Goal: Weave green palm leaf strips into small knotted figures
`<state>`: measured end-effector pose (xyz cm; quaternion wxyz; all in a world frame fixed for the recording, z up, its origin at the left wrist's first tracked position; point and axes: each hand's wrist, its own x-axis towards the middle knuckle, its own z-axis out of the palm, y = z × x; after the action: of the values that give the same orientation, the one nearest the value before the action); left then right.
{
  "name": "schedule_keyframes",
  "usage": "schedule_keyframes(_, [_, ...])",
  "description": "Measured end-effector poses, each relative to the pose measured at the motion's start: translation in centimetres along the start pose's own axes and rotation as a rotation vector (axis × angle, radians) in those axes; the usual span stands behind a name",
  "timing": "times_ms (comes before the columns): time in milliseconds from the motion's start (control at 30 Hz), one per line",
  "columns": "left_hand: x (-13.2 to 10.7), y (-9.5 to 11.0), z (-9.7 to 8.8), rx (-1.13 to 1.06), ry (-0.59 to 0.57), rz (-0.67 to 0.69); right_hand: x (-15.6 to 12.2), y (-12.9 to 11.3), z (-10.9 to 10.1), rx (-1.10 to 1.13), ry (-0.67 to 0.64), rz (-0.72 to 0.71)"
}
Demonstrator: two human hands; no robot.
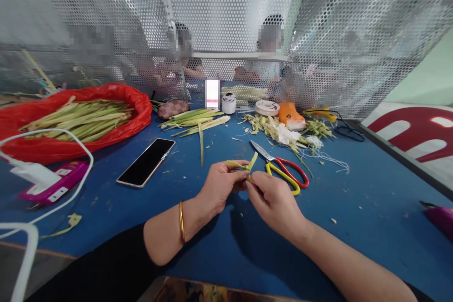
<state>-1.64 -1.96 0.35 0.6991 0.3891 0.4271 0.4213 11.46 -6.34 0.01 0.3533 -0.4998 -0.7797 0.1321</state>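
Note:
Over the middle of the blue table, my left hand (221, 183) pinches a small piece of folded green leaf strip (252, 162) whose ends stick up and to the left. My right hand (274, 198) meets it there, thumb and fingertips closed on the same strip; the part between the fingertips is hidden. Just behind my right hand lie scissors (281, 163) with one red and one yellow handle, blades toward the far left. A single narrow leaf strip (201, 144) lies behind my left hand, beside a pile of long green leaves (194, 120).
Left, a red plastic bag (141, 104) holds many leaf strips, near a phone (146, 163) and a magenta power strip (56, 186) with a white cable. Behind are a thread spool (229, 104), a tape roll (267, 107), leaf scraps (276, 130) and a perforated metal screen (226, 14), people beyond.

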Motion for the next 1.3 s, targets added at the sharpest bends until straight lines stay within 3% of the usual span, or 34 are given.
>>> schedule_keyframes(133, [0.2, -0.2, -0.1, 0.034, 0.016, -0.009, -0.2, -0.1, 0.6, 0.010, 0.009, -0.030])
schedule_keyframes(200, [0.3, 0.1, -0.4, 0.055, -0.028, -0.040, -0.1, 0.1, 0.7, 0.083, 0.011, 0.030])
schedule_keyframes(367, [0.2, 1.4, -1.3, 0.094, -0.123, -0.108, 1.0, 1.8, -0.1, 0.572, 0.110, 0.556])
schedule_keyframes(467, [0.1, 1.7, -1.5, 0.127, -0.194, -0.180, 1.5, 2.6, -0.6, 0.865, 0.154, 0.690])
schedule_keyframes(533, [0.1, 1.5, -1.4, 0.163, -0.185, -0.194, 1.7, 2.5, -0.7, 0.913, 0.111, 0.656])
schedule_keyframes(767, [0.2, 0.6, -0.8, 0.211, -0.101, -0.186, 1.6, 1.9, -0.8, 0.754, 0.121, 0.468])
schedule_keyframes(933, [0.1, 0.0, -0.4, 0.172, -0.099, -0.013, 1.5, 2.0, -0.6, 0.735, 0.133, 0.465])
schedule_keyframes(1033, [0.0, -0.1, -0.4, 0.175, -0.093, 0.020, 1.6, 2.1, -0.7, 0.729, 0.139, 0.463])
schedule_keyframes(1300, [-0.5, 1.3, -1.0, 0.221, -0.337, -0.223, 1.6, 2.1, -1.3, 0.624, 0.175, 0.407])
